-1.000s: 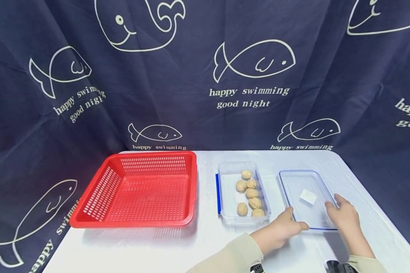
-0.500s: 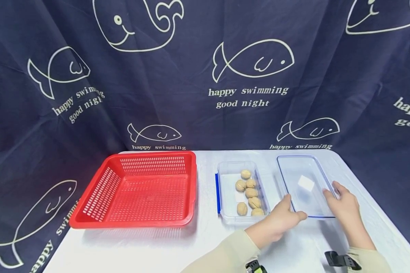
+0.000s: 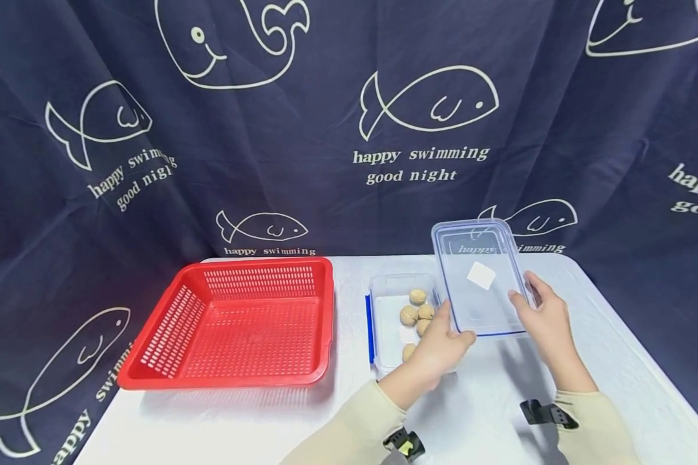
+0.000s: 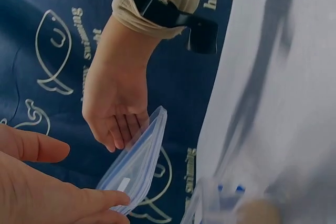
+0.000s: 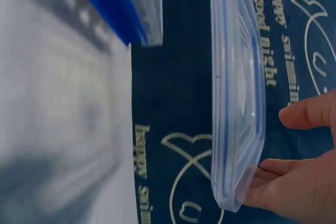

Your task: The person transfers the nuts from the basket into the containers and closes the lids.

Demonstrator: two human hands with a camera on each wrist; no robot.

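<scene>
A clear plastic lid [image 3: 488, 303] with a blue seal line hangs above the table, its far end showing against the curtain. My left hand [image 3: 433, 352] holds its near left corner, and my right hand [image 3: 549, 323] grips its right edge with the thumb over the rim. Under and left of the lid stands a clear food box [image 3: 404, 279] with a blue latch on its left side. Several walnuts [image 3: 409, 315] lie inside it; some are hidden by my left hand and the lid. The right wrist view shows the lid [image 5: 236, 93] edge-on, with fingers [image 5: 268, 179] against it.
A red plastic basket [image 3: 232, 342] with slotted walls stands on the left of the white table [image 3: 349, 420]. Dark blue curtain [image 3: 326, 161] with fish drawings hangs right behind the table. Black straps with small devices [image 3: 404, 444] are on both wrists.
Both hands have raised the lid from the table and moved it left, up to the food box. My left hand now covers part of the box and some walnuts. The basket stays put.
</scene>
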